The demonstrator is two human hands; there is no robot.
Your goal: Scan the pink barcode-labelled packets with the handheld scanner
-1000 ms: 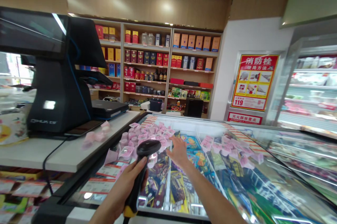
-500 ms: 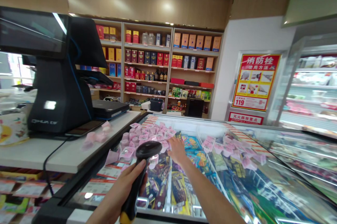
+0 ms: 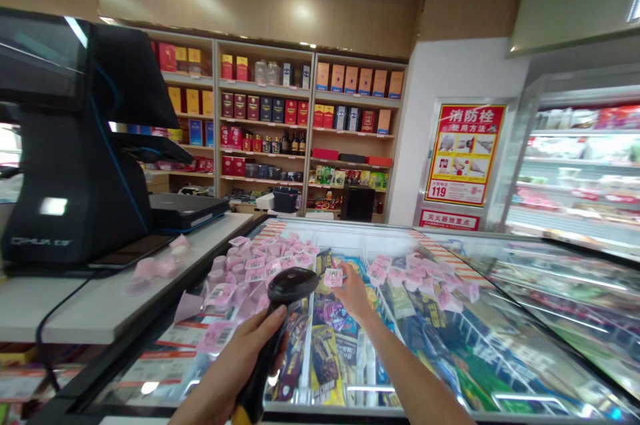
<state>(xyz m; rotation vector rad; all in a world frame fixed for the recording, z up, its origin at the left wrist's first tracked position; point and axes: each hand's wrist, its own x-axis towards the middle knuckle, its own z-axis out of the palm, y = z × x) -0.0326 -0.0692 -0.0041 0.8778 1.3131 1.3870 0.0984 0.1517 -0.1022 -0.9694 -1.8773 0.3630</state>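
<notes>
My left hand (image 3: 260, 342) is wrapped round the handle of a black barcode scanner (image 3: 293, 284), its head tilted up and pointing away from me. Just right of the scanner head, my right hand (image 3: 354, 295) pinches a small pink cup with a barcode label (image 3: 333, 277), the label side toward me. Many more pink cups (image 3: 255, 265) lie heaped on the freezer's glass top to the left. A second spread of pink cups (image 3: 420, 275) lies to the right of my right hand.
Under the glass of the chest freezer (image 3: 395, 232) are packaged ice creams (image 3: 327, 358) in wire baskets. A black checkout terminal (image 3: 75, 165) stands on the white counter (image 3: 100, 318) at left, beside several pink cups (image 3: 160, 265). Shelves with boxes (image 3: 260, 108) line the back.
My right hand has picked a pink cup from the heap's right side and brought it beside the scanner head. The view has turned slightly right.
</notes>
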